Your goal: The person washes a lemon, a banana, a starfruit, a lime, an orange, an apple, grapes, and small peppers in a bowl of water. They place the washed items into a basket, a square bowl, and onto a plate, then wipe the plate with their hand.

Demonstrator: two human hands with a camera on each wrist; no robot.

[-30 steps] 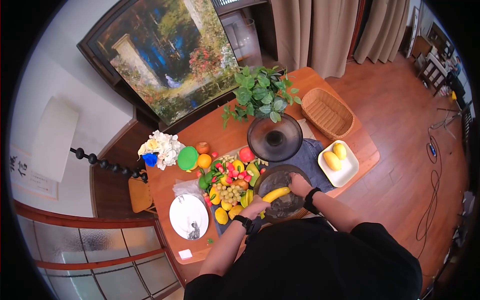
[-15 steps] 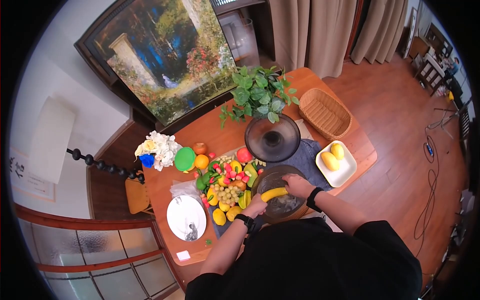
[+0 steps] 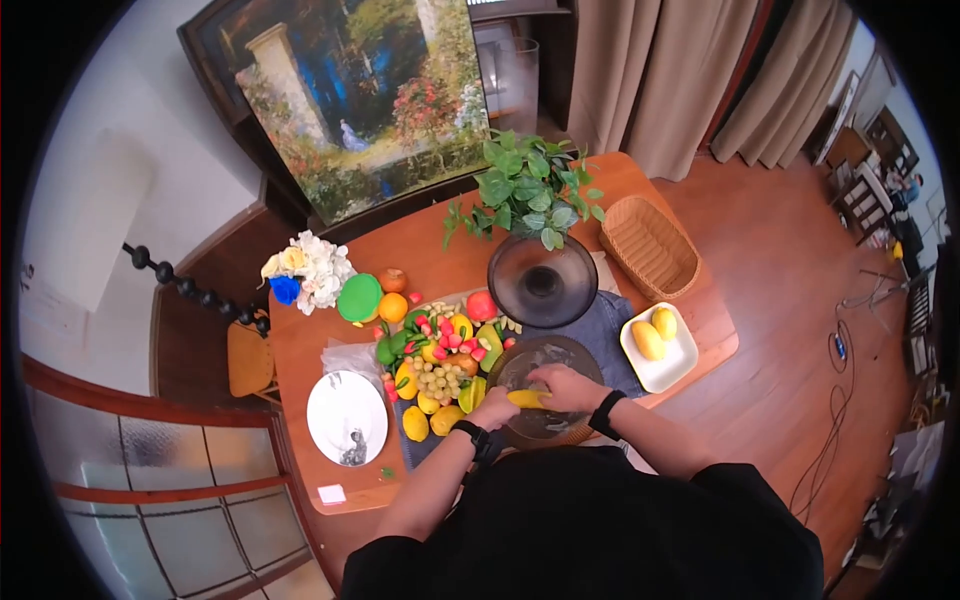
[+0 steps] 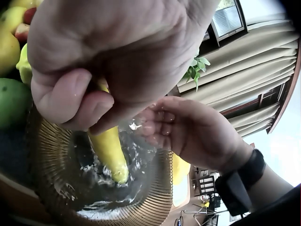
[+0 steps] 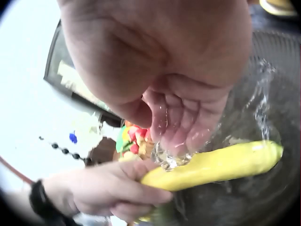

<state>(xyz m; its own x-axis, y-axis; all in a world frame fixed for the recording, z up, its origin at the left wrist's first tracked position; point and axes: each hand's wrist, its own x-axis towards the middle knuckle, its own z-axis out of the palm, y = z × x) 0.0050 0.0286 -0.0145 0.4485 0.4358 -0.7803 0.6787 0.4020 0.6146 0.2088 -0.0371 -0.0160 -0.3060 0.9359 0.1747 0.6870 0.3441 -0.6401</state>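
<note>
My left hand (image 3: 492, 410) grips one end of a yellow banana (image 5: 230, 162) over a ribbed, amber-tinted glass bowl (image 4: 157, 195) of water. The free end of the banana points out across the bowl, low at the water. Just above the banana, my right hand (image 3: 568, 388) is cupped with its fingers loosely bent, not wrapped round it. Water drips from its wet fingertips (image 5: 176, 146) onto the banana in the right wrist view. In the left wrist view, the held end is hidden inside the left fist.
Left of the bowl lies a heap of fruit with grapes (image 3: 438, 380) and lemons (image 3: 415, 424). A dark glass dish (image 3: 510, 285) stands behind the bowl. On the right are a white tray (image 3: 672, 375) with two yellow mangoes and a wicker basket (image 3: 650, 245); far left, a white plate (image 3: 335, 410).
My right hand has come off the far end of the banana and opened into a cup above it. The left hand keeps its grip. The head view has shifted slightly.
</note>
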